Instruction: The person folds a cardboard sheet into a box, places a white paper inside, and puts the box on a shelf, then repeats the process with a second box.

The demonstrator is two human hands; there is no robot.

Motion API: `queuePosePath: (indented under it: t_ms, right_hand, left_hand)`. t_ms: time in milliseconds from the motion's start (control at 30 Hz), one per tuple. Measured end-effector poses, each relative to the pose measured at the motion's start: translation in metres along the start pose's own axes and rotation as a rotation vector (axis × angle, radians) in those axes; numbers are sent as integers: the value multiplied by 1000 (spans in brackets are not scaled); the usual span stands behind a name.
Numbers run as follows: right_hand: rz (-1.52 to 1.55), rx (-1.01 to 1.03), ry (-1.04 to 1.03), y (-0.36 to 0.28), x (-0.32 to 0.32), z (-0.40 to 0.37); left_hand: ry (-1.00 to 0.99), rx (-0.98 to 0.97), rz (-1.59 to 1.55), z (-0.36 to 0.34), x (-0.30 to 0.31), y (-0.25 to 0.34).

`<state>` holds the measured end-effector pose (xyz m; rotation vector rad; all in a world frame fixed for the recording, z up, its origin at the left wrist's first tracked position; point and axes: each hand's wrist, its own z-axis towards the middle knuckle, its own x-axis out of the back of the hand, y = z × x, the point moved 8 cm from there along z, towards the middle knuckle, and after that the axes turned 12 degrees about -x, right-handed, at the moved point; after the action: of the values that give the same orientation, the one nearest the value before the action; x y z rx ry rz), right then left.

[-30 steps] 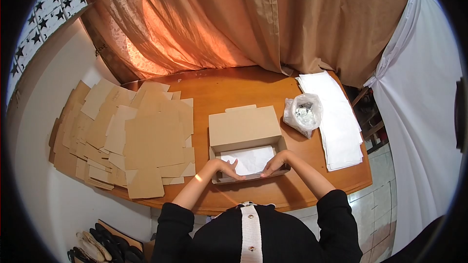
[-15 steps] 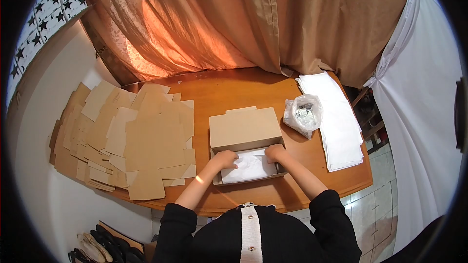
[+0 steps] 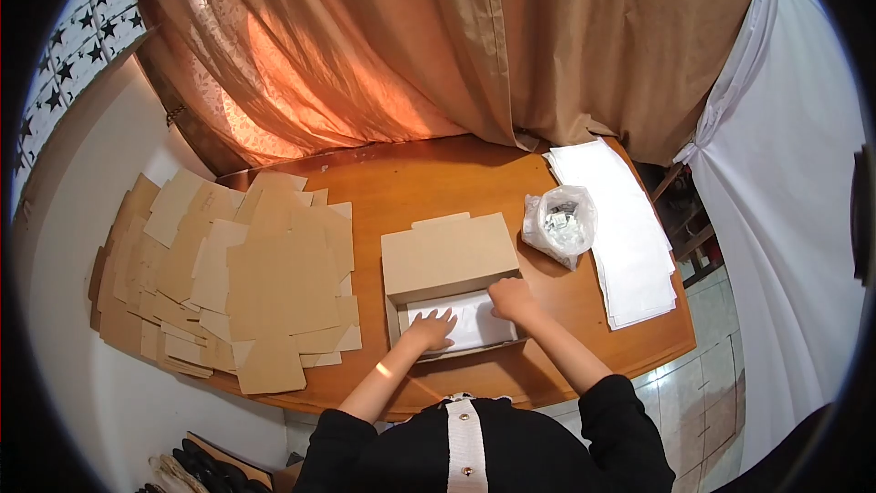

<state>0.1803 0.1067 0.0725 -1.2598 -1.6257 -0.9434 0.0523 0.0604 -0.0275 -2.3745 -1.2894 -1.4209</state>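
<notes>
Paper (image 3: 473,323) lies inside the box (image 3: 449,254), which stands open on the table (image 3: 411,179), lid at the far side. The left hand (image 3: 432,331) is over the paper, fingers spread wide. The right hand (image 3: 514,299) curls at the box's right end; whether it grips anything, I cannot tell. Cardboard (image 3: 285,285) lies left, a bag (image 3: 546,239) and white sheets (image 3: 624,242) right.

You've got no readable text, brand, number or sign here. Any print on the small dark-and-white packets (image 3: 563,221) inside your translucent white plastic bag (image 3: 553,249) is too tiny and blurred to make out.
</notes>
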Motion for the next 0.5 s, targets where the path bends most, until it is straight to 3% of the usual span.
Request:
queuePosePath:
  t_ms: [33,100,167,200,233,300,333,400,500]
  right_hand:
    - [0,-4,4,12,13,2]
    - [624,309,-148,28,39,1]
    - [1194,302,-312,75,38,21]
    - [1101,125,-133,107,45,29]
    - [1231,-22,-54,138,40,43]
    - [887,-301,407,195,43,61]
    - [888,-298,413,206,30,78]
    - [666,-424,630,232,18,96]
    - [523,-504,594,239,10,113]
  left_hand:
    - [-14,-4,-21,0,-3,-1]
    - [-10,-11,-21,-1,-7,1]
    - [-19,-16,-31,-2,-11,2]
    - [-17,-17,-27,-3,-11,3]
    - [-14,-15,-46,-4,-12,3]
    - [-6,-13,-75,-2,-15,0]
    - [-1,-21,-84,-3,-16,0]
    - [-2,-27,-108,-4,-16,0]
    - [-8,-26,-123,-5,-16,0]
